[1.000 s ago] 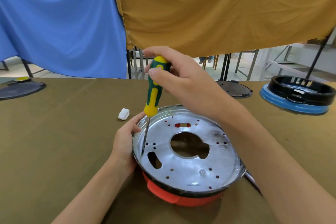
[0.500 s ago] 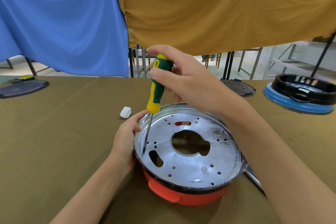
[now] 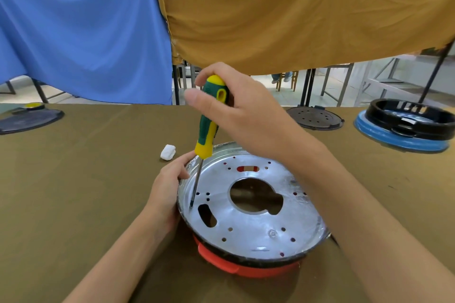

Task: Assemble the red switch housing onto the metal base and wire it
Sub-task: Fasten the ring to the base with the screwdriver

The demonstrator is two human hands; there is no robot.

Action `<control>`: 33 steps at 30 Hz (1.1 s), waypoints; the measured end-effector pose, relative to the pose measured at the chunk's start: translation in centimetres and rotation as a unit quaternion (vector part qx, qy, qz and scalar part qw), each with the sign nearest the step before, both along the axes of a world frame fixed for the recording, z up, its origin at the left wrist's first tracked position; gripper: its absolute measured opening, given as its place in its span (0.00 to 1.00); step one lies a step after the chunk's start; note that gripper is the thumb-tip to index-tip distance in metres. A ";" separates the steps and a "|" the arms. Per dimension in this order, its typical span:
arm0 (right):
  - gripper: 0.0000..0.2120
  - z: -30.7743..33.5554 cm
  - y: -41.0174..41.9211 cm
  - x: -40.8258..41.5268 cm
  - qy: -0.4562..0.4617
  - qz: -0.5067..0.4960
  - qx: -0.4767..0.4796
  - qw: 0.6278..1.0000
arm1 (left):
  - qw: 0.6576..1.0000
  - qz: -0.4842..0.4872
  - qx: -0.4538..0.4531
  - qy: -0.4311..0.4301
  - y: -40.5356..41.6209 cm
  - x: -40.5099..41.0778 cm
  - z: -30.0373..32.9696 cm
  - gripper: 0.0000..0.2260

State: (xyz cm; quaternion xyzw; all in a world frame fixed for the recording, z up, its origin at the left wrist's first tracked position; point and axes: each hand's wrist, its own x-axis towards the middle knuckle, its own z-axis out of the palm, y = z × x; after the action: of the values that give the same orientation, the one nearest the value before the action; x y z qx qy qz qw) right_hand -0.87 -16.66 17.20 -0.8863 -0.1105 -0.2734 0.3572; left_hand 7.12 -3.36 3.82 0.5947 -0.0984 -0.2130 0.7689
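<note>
A round silver metal base with a large centre hole and several small holes sits on top of the red housing, whose rim shows below it. My left hand grips the base's left rim. My right hand holds the top of a green and yellow screwdriver, nearly upright. Its tip rests on the plate near the left rim, beside an oblong slot.
A small white block lies on the brown table cloth left of the base. A dark perforated disc and a black ring on a blue base lie at the back right, a dark disc at the back left.
My right hand's fingers have shifted around the screwdriver handle, the thumb now stretched out to the left. The tip stays on the same spot, and my left hand keeps its hold.
</note>
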 end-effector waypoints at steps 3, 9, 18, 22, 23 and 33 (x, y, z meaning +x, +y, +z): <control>0.10 0.7 -0.8 -0.6 0.046 0.063 0.006 0.997 | 1.000 0.009 -0.003 0.003 0.0 0.3 -0.3 0.21; 0.18 -0.5 0.9 0.0 -0.044 -0.073 -0.019 0.996 | 1.000 0.028 0.011 0.003 -0.4 -0.7 0.3 0.16; 0.12 0.7 -0.4 -0.9 0.076 0.037 0.029 0.996 | 1.000 0.002 -0.002 0.000 -0.3 -0.4 0.2 0.19; 0.10 1.1 -1.0 -1.2 0.062 0.063 0.040 0.995 | 1.000 0.006 -0.007 0.008 -0.4 -0.1 0.1 0.18; 0.10 1.0 -0.9 -1.0 0.048 0.036 0.030 0.998 | 1.000 0.005 -0.009 0.007 -0.4 -0.1 0.1 0.18; 0.17 -0.2 0.3 -0.2 0.016 -0.016 0.022 1.000 | 0.999 0.014 -0.025 0.027 -0.3 -0.8 0.9 0.24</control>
State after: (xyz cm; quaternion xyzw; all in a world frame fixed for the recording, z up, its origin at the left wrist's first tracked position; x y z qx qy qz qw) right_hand -1.05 -16.39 17.04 -0.8842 -0.0844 -0.2671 0.3737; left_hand 6.37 -3.66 4.76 0.5704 -0.0744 -0.2158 0.7890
